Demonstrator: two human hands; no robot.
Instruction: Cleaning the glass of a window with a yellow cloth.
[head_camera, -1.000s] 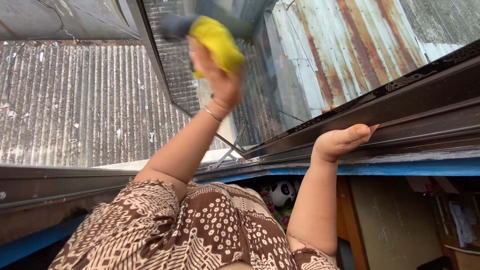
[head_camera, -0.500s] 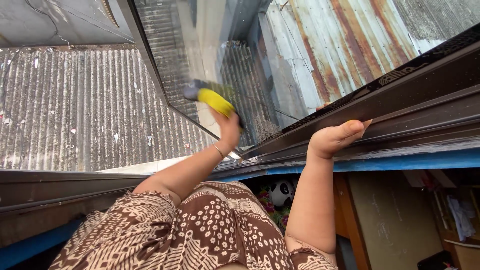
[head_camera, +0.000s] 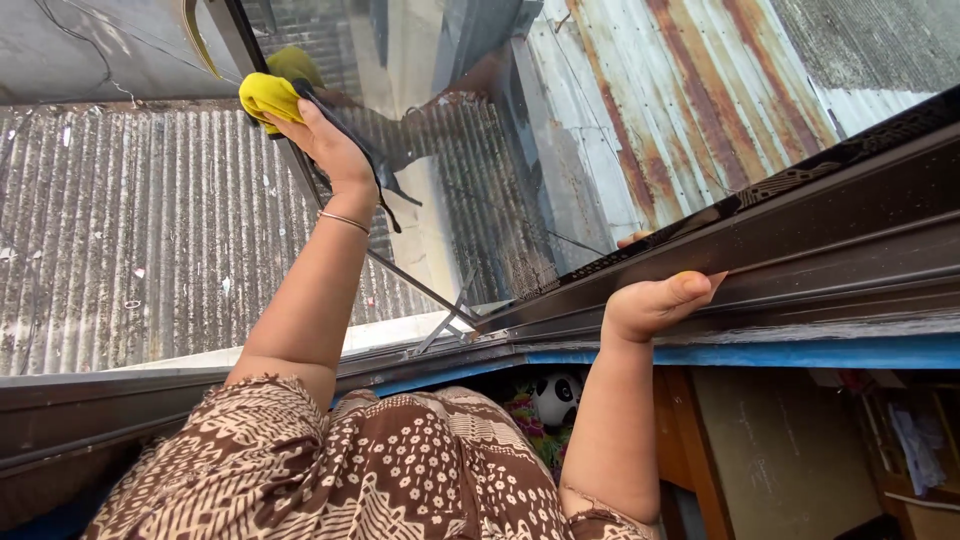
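Left grip (head_camera: 325, 140) stayed clamped on the yellow cloth (head_camera: 268, 97), which slid up-left across the window glass (head_camera: 470, 130), while the right hand (head_camera: 655, 303) clutched the window frame (head_camera: 800, 240).

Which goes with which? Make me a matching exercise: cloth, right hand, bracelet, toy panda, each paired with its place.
1. cloth
2. right hand
3. bracelet
4. toy panda

a. gripping the dark window frame
b. on the left wrist
c. below the frame, indoors
d. in the left hand, against the glass pane

Pairs: 1-d, 2-a, 3-b, 4-c
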